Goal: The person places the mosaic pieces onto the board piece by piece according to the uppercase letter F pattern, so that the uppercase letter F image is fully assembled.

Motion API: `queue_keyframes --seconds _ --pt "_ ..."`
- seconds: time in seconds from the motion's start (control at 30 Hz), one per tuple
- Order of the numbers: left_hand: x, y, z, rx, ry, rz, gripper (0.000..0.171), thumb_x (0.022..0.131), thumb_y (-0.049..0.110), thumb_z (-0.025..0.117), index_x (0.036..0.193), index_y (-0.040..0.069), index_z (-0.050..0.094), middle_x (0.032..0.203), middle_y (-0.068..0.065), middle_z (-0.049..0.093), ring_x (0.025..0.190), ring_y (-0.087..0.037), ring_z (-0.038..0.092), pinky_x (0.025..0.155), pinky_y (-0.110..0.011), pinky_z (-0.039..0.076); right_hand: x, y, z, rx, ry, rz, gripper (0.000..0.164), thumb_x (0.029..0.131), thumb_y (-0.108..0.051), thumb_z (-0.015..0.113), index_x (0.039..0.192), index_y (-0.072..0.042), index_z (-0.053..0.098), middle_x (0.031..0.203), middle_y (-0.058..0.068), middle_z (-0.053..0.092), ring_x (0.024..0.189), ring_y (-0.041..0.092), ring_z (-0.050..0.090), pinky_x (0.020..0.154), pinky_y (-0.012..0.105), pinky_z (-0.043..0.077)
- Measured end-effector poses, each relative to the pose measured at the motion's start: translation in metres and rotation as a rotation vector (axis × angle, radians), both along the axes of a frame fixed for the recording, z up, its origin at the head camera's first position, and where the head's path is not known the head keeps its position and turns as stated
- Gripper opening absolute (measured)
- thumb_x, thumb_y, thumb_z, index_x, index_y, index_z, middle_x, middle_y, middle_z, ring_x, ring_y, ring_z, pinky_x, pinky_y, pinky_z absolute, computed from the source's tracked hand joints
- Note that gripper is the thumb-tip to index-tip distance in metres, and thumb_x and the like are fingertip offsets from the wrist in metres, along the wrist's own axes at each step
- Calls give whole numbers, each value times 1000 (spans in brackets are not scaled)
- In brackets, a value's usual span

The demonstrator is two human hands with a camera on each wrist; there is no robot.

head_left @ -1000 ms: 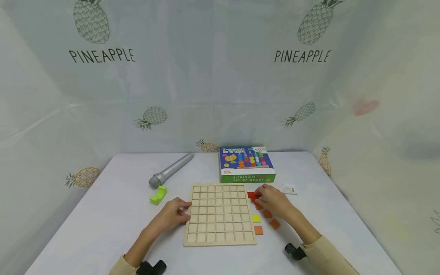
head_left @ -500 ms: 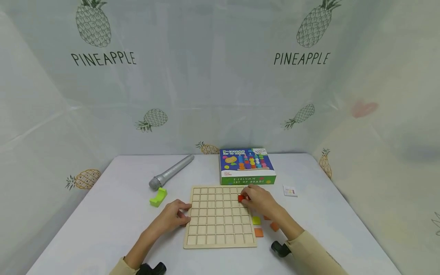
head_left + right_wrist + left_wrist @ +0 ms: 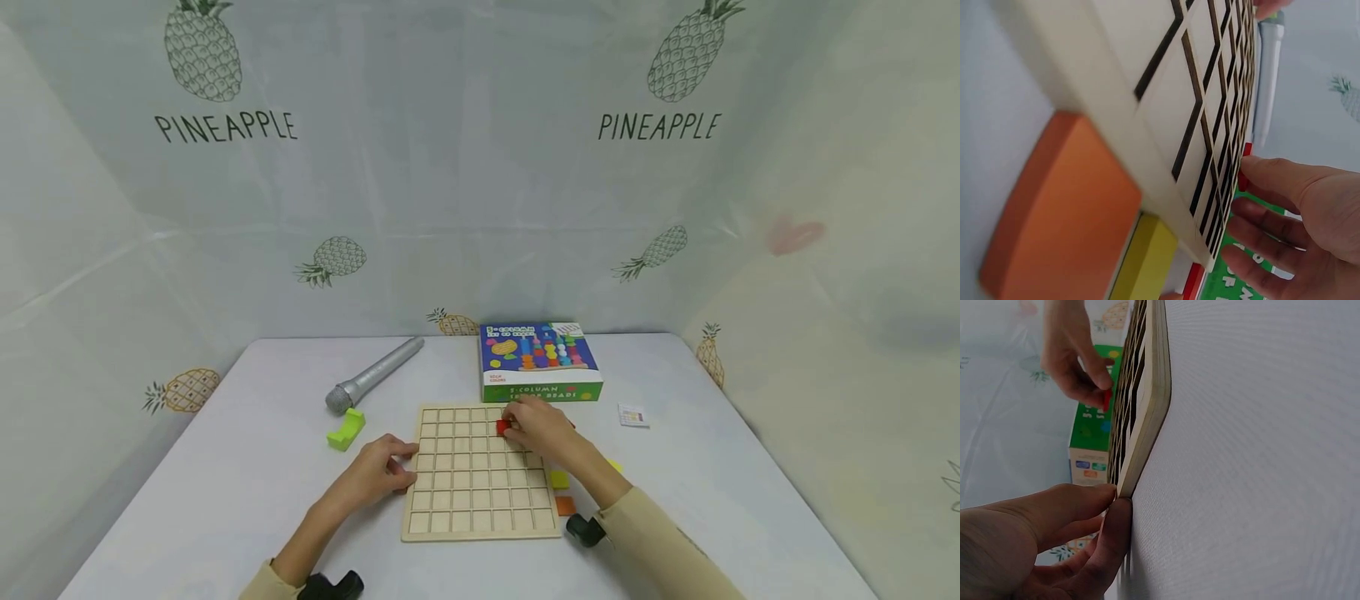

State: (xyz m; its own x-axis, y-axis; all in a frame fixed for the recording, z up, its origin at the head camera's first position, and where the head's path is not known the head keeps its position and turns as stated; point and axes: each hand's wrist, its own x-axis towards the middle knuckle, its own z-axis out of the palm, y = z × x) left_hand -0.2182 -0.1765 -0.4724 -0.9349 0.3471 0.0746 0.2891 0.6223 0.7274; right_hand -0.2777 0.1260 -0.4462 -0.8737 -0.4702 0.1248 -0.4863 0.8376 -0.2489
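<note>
A pale wooden grid board [image 3: 480, 479] lies in the middle of the table. My left hand [image 3: 372, 473] holds it at the left side; in the left wrist view the thumb and a finger of that hand [image 3: 1072, 531] meet the board's edge. My right hand [image 3: 542, 427] reaches over the upper right part of the grid and pinches a small red square tile [image 3: 502, 427] between thumb and finger. In the right wrist view the red tile [image 3: 1245, 166] stands on edge against the grid, the other fingers spread below the thumb. Whether it sits inside a square cannot be told.
Along the board's right edge lie a yellow tile [image 3: 559, 479] and an orange tile [image 3: 565, 506]. Another yellow piece [image 3: 616, 466] shows past the right forearm. A bead-set box [image 3: 540, 362], silver microphone [image 3: 375, 375], lime-green block [image 3: 346, 430] and small card [image 3: 633, 416] surround the board.
My right hand has gone from the loose tiles beside the board onto the grid, then further left, carrying a red tile. My left hand has stayed at the board's left edge.
</note>
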Motion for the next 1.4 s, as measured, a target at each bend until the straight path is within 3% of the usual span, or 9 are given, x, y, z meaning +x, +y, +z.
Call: queue_keyframes --seconds 0.43,1.13,1.4 --pt "-1 -1 -2 -5 -1 -3 47 82 2 75 126 -7 62 108 -15 62 70 -2 58 57 -16 51 -8 -11 -5 -5 -18 12 20 89 -23 73 104 -10 72 94 0 63 84 13 55 75 29 55" --pt "0 -3 0 35 2 -26 48 82 3 75 126 -9 61 108 -18 61 69 -3 60 56 -16 50 -9 -14 -7 0 -14 4 18 87 -23 75 102 -12 73 93 -2 63 82 10 55 73 26 54" --pt "0 -2 0 22 9 -15 47 81 2 76 125 -9 62 108 -19 62 70 -4 60 56 -15 50 -10 -9 -3 -23 -31 9 20 88 -25 74 104 -12 73 94 -1 65 85 12 59 76 30 56"
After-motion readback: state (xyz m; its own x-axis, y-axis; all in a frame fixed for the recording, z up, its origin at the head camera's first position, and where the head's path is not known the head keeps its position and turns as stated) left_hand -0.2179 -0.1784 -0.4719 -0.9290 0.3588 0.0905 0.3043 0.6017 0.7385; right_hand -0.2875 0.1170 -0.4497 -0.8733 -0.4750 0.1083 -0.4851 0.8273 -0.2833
